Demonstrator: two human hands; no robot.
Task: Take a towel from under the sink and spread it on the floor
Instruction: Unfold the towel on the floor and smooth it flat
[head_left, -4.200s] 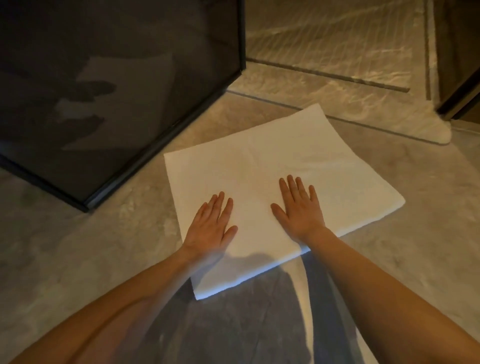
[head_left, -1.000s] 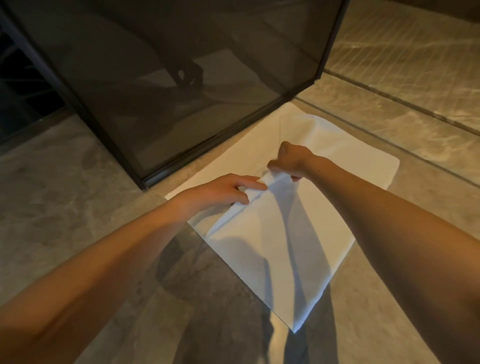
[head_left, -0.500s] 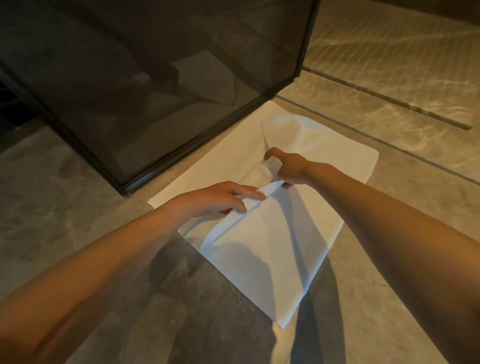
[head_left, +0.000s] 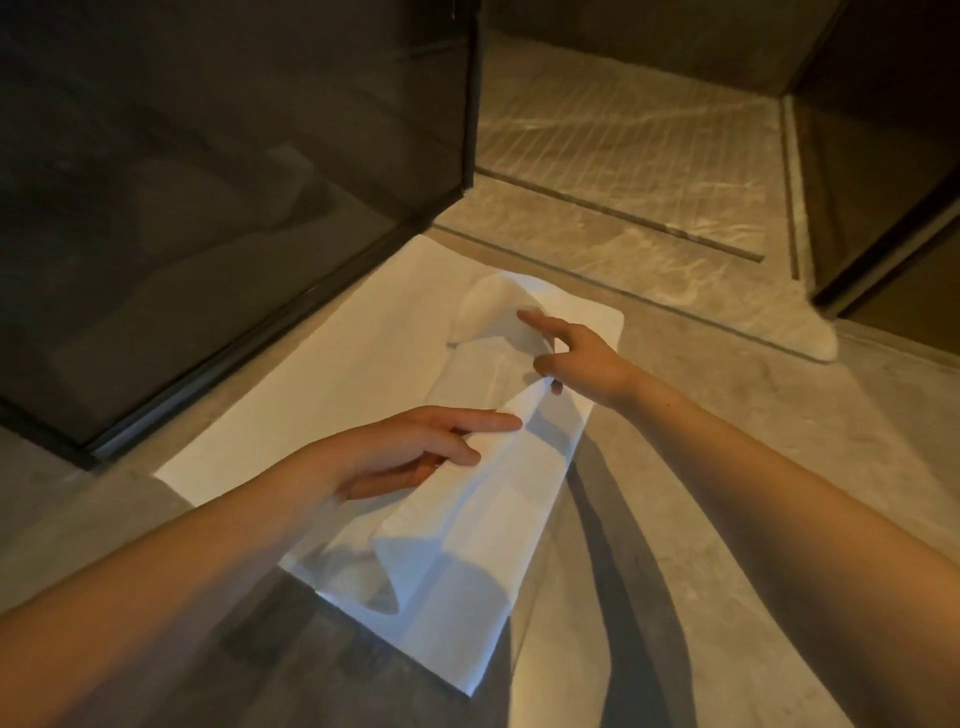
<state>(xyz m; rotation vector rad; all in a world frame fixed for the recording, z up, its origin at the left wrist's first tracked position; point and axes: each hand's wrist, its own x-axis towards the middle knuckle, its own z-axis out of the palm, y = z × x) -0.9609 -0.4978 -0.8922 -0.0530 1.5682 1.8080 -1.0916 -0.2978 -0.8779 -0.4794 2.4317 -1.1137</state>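
Towel (head_left: 332, 374): white, lying on the stone floor (head_left: 753, 415) beside the dark glass panel (head_left: 208, 182), its near layer lifted. My left hand (head_left: 410, 452) pinches this fold; my right hand (head_left: 582, 358) has fingers spread, lower fingertips touching the fold.

Dim warm light, long arm shadows, motion-blurred, wide-angle edges.
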